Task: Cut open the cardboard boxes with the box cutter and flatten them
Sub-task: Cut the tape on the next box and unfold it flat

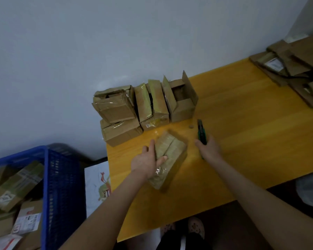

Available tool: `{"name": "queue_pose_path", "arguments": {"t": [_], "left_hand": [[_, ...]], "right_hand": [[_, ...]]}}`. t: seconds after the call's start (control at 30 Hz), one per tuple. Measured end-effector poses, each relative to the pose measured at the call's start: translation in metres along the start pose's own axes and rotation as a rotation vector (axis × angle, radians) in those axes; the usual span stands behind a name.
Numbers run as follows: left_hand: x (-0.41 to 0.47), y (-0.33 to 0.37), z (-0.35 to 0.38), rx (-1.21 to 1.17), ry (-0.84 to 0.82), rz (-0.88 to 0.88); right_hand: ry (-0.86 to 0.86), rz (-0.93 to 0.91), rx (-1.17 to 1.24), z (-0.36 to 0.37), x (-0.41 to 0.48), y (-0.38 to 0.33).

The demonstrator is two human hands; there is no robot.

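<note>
1. The room: a plain grey wall point(61, 51) runs behind everything, and the light is dim.
2. The table point(251, 123) is yellow wood. Its far edge meets the wall and its near edge is at my legs.
3. A blue crate point(61, 177) stands off the table's left end, with more cardboard boxes in it.
4. At the table's far right end lies a pile of flattened cardboard point(296, 65), well apart from my hands.
5. A row of boxes point(152, 105) stands against the wall just beyond my hands. Some are still taped and the rightmost has its flaps up.
6. The box I am working on point(172, 150) lies on the table in front of that row. Its long axis runs away from me and a little to the right, and a seam runs the same way along its top.
7. My left hand point(146, 163) rests on the box's near left part. Its fingers lie fairly straight along the left side and its thumb lies across the top, bracing it rather than gripping.
8. My right hand point(209, 148) is just to the right of the box, apart from it, and is the nearer hand to the seam's far end.
9. It is wrapped round the box cutter point(201, 131), whose tip points away toward the wall, roughly in line with the box. I judge the next move to be a short shift left onto the seam.
</note>
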State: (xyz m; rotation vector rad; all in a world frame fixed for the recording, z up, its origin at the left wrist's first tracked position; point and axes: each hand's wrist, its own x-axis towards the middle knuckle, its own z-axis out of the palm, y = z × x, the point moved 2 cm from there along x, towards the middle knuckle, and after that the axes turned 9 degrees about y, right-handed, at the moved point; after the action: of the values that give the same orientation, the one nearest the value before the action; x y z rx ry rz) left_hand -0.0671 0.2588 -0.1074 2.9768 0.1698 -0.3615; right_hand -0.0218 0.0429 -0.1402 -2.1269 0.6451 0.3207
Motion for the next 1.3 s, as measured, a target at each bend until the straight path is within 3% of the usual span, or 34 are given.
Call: {"name": "queue_pose_path", "arguments": {"t": [0.13, 0.3, 0.43, 0.53, 0.73, 0.87, 0.93, 1.03, 1.17, 1.3], "left_hand": [[-0.005, 0.027, 0.003, -0.056, 0.028, -0.041], [-0.001, 0.037, -0.004, 0.041, 0.0, -0.037], [0.003, 0.052, -0.008, 0.232, 0.011, -0.018], [0.006, 0.057, -0.011, 0.304, -0.02, 0.042], [0.011, 0.038, -0.035, -0.016, -0.096, 0.027], [0.014, -0.005, -0.038, -0.632, -0.252, -0.124], [0.008, -0.016, -0.037, -0.831, -0.3, -0.162], [0.001, -0.01, -0.033, -0.846, -0.187, -0.182], [-0.005, 0.016, -0.046, -0.485, 0.122, -0.021], [-0.012, 0.027, -0.063, -0.38, 0.214, 0.123]], "right_hand": [[-0.158, -0.067, 0.001, 0.034, -0.042, -0.014], [-0.216, 0.149, 0.076, 0.055, -0.047, -0.016], [-0.093, 0.011, -0.155, 0.053, -0.048, -0.015], [-0.093, -0.026, -0.188, 0.051, -0.046, -0.014], [-0.175, -0.012, -0.119, 0.047, -0.044, -0.01], [-0.264, 0.035, 0.043, 0.039, -0.041, -0.001], [-0.323, 0.045, 0.087, 0.035, -0.041, 0.0], [-0.218, 0.027, 0.059, 0.031, -0.05, -0.005], [0.022, -0.028, -0.239, 0.026, -0.065, -0.03], [-0.067, 0.05, -0.348, 0.016, -0.057, -0.041]]}}
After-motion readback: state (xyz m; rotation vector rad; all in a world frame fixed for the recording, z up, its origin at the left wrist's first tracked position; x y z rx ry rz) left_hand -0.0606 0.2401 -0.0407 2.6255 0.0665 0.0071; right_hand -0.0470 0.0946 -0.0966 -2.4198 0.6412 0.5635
